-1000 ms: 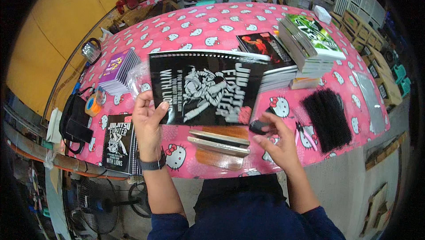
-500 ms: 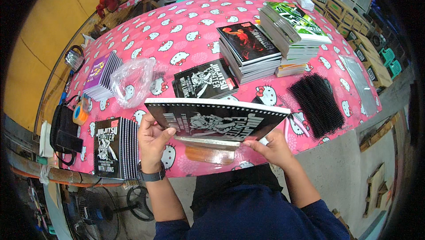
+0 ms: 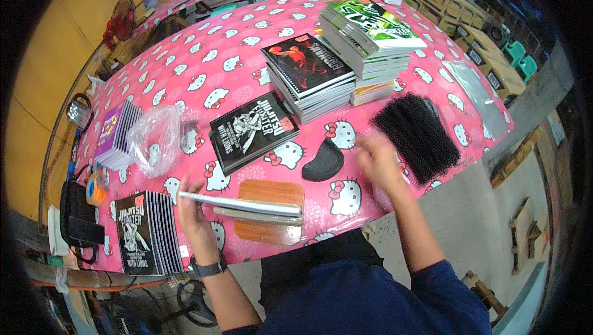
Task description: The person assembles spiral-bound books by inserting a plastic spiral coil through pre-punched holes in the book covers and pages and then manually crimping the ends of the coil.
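Note:
My left hand (image 3: 196, 227) grips one end of a notebook (image 3: 247, 203), which stands on edge so that mostly its pale page edge shows. Under it are a metal bar (image 3: 278, 217) and a wooden board (image 3: 269, 190). My right hand (image 3: 378, 159), smeared by motion, is over the table between a dark half-round pad (image 3: 323, 161) and a heap of black spiral coils (image 3: 417, 137); its fingers cannot be made out. Beside my left wrist stands a row of black-covered notebooks (image 3: 143, 233). Beyond the board lies another small stack of black notebooks (image 3: 253, 131).
Taller stacks stand farther back: dark-covered notebooks (image 3: 312, 72) and green-covered books (image 3: 374, 29). At left are purple notebooks (image 3: 114, 137), a crumpled clear plastic bag (image 3: 154, 143), orange tape (image 3: 95, 193) and a black bag (image 3: 80, 224). A clear plastic sheet (image 3: 475, 97) lies at right.
My right hand has let go of the notebook and moved right toward the coils. The notebook has come down onto the bar in my left hand, uncovering the half-round pad. The view has shifted.

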`<control>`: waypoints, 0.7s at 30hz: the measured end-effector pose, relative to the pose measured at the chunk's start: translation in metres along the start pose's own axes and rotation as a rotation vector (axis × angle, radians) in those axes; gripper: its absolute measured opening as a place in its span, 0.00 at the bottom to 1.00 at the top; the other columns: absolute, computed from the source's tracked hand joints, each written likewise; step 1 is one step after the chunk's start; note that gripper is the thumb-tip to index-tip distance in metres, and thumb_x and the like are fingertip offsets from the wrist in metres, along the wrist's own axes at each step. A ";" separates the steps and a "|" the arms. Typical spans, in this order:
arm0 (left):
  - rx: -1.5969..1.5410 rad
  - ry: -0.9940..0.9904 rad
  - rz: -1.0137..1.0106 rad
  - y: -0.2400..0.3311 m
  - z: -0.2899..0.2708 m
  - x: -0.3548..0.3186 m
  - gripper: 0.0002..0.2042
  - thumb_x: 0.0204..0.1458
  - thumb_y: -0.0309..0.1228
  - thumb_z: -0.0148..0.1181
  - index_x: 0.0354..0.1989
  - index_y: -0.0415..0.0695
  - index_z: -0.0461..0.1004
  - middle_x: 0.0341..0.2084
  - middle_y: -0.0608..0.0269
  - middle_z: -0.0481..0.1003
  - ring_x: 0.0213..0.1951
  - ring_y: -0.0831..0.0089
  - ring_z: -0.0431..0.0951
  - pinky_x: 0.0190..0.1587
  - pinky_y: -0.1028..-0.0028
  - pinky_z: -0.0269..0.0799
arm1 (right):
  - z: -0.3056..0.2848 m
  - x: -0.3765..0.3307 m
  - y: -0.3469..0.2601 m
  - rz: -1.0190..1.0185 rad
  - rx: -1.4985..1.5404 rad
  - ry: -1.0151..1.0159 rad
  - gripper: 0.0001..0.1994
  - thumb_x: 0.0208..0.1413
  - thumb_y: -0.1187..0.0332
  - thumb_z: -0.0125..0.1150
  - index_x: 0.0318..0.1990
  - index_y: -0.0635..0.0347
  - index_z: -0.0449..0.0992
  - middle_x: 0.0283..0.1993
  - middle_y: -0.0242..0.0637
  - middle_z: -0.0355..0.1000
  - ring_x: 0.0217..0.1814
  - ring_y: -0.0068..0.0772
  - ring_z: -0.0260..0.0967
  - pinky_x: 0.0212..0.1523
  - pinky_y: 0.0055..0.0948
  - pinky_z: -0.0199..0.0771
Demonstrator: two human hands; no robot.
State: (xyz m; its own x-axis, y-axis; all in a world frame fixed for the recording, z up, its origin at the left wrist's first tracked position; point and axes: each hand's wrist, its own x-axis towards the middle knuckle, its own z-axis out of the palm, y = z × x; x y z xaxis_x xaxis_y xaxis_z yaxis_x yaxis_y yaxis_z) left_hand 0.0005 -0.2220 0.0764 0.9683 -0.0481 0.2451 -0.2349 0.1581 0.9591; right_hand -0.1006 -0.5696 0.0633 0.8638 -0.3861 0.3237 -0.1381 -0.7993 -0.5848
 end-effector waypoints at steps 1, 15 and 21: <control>0.034 0.018 -0.030 -0.003 0.005 0.002 0.25 0.59 0.44 0.42 0.57 0.36 0.60 0.44 0.56 0.70 0.46 0.73 0.67 0.52 0.72 0.57 | 0.000 0.011 0.020 -0.021 -0.179 0.079 0.12 0.45 0.72 0.56 0.40 0.65 0.74 0.39 0.49 0.71 0.42 0.48 0.69 0.44 0.39 0.70; 0.930 -0.376 0.515 0.056 0.097 -0.051 0.24 0.42 0.50 0.61 0.41 0.44 0.71 0.38 0.62 0.71 0.47 0.66 0.70 0.62 0.43 0.33 | -0.057 -0.021 -0.105 -0.297 0.400 -0.343 0.12 0.48 0.77 0.59 0.43 0.61 0.75 0.33 0.37 0.70 0.38 0.31 0.68 0.40 0.27 0.68; 0.896 -0.277 0.621 0.036 0.107 -0.053 0.14 0.34 0.41 0.66 0.26 0.48 0.73 0.25 0.65 0.69 0.38 0.64 0.70 0.63 0.44 0.32 | -0.041 -0.040 -0.106 -0.128 0.616 -0.414 0.11 0.47 0.77 0.60 0.41 0.63 0.75 0.35 0.38 0.71 0.39 0.31 0.68 0.41 0.27 0.68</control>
State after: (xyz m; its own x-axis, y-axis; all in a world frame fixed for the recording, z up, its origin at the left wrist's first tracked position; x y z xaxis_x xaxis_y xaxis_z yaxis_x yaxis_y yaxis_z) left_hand -0.0686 -0.3194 0.1127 0.6361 -0.4430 0.6318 -0.7542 -0.5298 0.3879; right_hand -0.1400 -0.4884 0.1425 0.9832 -0.0054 0.1824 0.1670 -0.3768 -0.9111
